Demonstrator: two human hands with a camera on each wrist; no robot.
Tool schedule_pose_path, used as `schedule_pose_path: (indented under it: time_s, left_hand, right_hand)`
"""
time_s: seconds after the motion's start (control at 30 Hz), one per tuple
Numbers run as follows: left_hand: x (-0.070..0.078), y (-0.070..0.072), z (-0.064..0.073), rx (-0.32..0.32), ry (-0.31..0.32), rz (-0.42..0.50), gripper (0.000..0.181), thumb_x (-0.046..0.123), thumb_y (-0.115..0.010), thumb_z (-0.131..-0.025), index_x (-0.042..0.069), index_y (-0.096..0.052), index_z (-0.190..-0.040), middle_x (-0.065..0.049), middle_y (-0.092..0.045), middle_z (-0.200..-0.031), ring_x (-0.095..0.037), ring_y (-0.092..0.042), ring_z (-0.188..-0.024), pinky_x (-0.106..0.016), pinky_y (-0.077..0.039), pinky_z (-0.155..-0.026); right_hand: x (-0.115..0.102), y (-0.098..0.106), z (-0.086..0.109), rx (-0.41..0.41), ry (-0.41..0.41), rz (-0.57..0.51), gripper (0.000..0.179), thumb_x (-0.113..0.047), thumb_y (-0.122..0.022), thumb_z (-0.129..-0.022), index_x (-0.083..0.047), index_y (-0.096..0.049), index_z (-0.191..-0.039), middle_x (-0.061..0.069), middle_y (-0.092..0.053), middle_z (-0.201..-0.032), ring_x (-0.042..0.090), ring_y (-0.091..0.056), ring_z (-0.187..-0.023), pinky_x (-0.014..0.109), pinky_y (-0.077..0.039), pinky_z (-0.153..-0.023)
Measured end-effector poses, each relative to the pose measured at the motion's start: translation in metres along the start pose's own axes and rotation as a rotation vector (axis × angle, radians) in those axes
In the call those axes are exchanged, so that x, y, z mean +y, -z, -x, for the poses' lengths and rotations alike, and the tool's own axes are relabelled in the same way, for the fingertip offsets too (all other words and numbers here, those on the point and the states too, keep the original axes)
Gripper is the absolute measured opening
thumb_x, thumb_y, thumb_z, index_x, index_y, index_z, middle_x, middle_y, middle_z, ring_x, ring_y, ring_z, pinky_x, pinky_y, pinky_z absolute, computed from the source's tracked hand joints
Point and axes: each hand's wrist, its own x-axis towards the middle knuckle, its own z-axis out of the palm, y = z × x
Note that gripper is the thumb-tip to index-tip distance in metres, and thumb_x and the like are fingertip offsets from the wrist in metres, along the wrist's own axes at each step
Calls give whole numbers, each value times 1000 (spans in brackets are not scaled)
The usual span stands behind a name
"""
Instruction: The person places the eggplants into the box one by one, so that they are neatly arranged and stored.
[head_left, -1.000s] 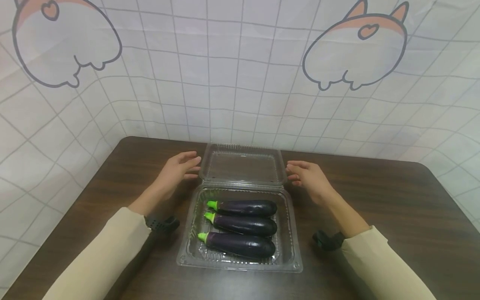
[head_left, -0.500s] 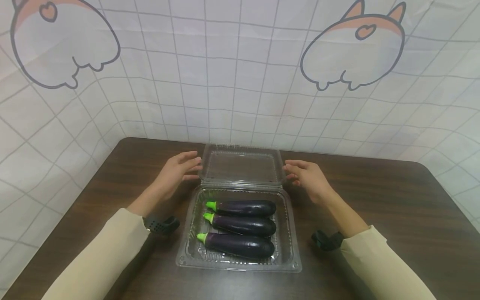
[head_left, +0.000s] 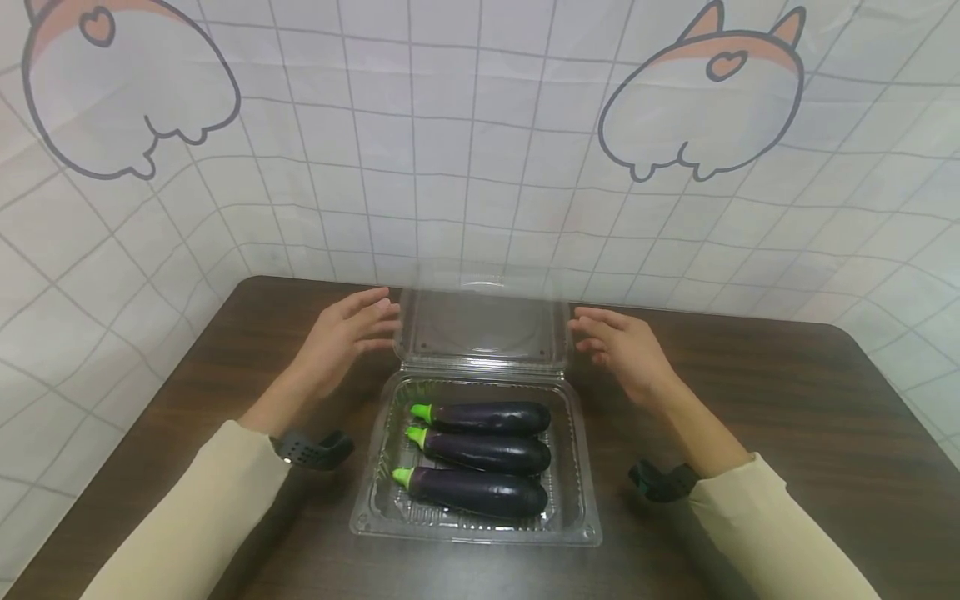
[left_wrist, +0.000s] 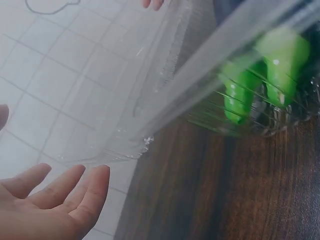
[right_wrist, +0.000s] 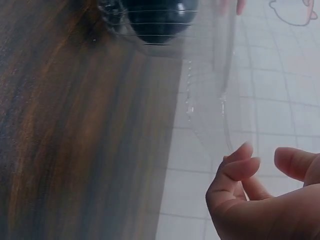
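Observation:
A clear plastic clamshell box (head_left: 476,533) stands open on the table, holding three dark purple eggplants (head_left: 480,493) with green stems pointing left. Its hinged lid (head_left: 482,329) tilts up at the back. My left hand (head_left: 341,337) is at the lid's left edge; the left wrist view has its fingers (left_wrist: 92,192) extended, the tips at or just below a lid corner. On the other side, my right hand (head_left: 626,350) has loosely bent fingers at the lid's right edge. In the right wrist view the thumb (right_wrist: 295,162) stays apart from the fingers; firm contact is unclear.
The brown wooden table (head_left: 750,375) has rounded back corners. Behind it hangs a white grid-patterned cloth (head_left: 465,150) with cartoon animal drawings. Dark wrist bands (head_left: 311,450) sit by both sleeves.
The lid has tipped up from lying nearly flat at the back. Both hands have risen slightly along with it. The eggplants and the box's base have not moved.

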Motion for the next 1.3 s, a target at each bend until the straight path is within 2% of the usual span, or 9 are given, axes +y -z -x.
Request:
schedule_pose_path:
  time_s: [0.2,0.4,0.63,0.77,0.87,1.0,1.3]
  left_hand:
    - [8,-1,2,14,-12,10,55,21,-48,-101,-7,-29,-145,-27,-43,-139,-41,-47,-122,-43,-43,-96]
    - [12,-2,7,43,-37,-12,55,23,-50,-100,-6,-33,-144,-25,-45,-139,-35,-47,-122,-38,-43,-95]
    - [17,-4,16,40,-68,-17,53,24,-49,-101,-2,-35,-144,-23,-45,-140,-33,-46,-120,-33,-44,-91]
    - [20,-5,22,29,-77,-3,56,29,-51,-100,1,-34,-145,-22,-44,-142,-33,-47,-119,-35,-43,-92]
    - [22,-5,25,22,-92,21,56,28,-51,-100,1,-34,-146,-23,-43,-142,-34,-48,-119,-37,-43,-94]
    - [23,-6,28,21,-125,59,54,23,-51,-100,-1,-33,-145,-25,-43,-140,-34,-49,-119,-37,-43,-96]
    - [21,-7,32,15,-224,110,50,16,-49,-100,-3,-33,-144,-29,-42,-140,-37,-48,-122,-37,-43,-97]
  right_hand:
    - [-8,1,4,-18,20,-92,51,-24,-55,-98,2,-43,-140,21,-50,-136,14,-62,-95,22,-47,-80]
    - [-9,0,11,-36,76,-164,52,-22,-53,-99,6,-39,-141,25,-46,-135,16,-63,-98,22,-48,-82]
    - [-10,-1,18,-54,135,-217,55,-24,-55,-98,7,-38,-141,18,-52,-126,20,-63,-99,26,-48,-86]
    - [-10,0,22,-61,173,-262,54,-22,-55,-98,7,-38,-140,11,-57,-117,22,-63,-97,27,-48,-85]
    - [-10,-1,24,-66,208,-292,53,-20,-55,-98,8,-37,-140,11,-58,-114,22,-64,-95,27,-49,-84]
    - [-9,-1,26,-71,257,-296,53,-18,-53,-99,9,-36,-140,17,-56,-115,23,-64,-94,29,-50,-84]
    - [-9,-4,30,-58,330,-269,47,-16,-53,-99,5,-41,-140,19,-56,-114,26,-64,-95,30,-50,-82]
